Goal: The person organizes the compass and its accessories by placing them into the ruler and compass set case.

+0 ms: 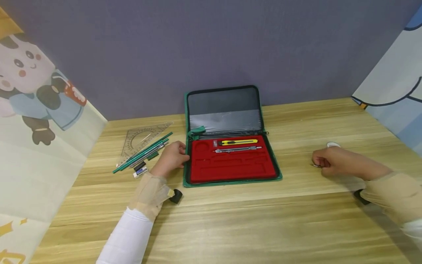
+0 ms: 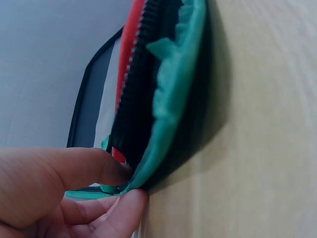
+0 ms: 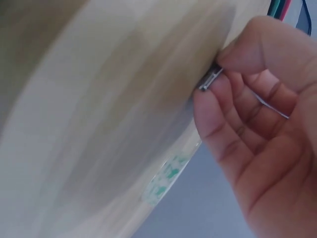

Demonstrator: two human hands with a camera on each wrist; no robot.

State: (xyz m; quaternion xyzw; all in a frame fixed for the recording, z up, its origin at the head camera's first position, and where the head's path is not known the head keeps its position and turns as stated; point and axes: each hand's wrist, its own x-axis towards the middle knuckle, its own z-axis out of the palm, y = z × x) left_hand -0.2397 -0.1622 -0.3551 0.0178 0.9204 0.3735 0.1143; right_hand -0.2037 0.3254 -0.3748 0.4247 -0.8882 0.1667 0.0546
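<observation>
A green zip case lies unfolded on the table, with a red moulded tray in its lower half. My left hand pinches the case's left edge; in the left wrist view the fingertips sit on either side of the green fabric. Well right of the case, my right hand pinches a small silver metal piece just over the tabletop. Fingers hide part of it, so its kind is unclear. In the tray lie a yellow utility knife and a metal compass.
Left of my left hand lie a clear protractor set square, several green pencils and a white eraser. A small round whitish item lies just behind my right hand. A grey partition stands behind the table.
</observation>
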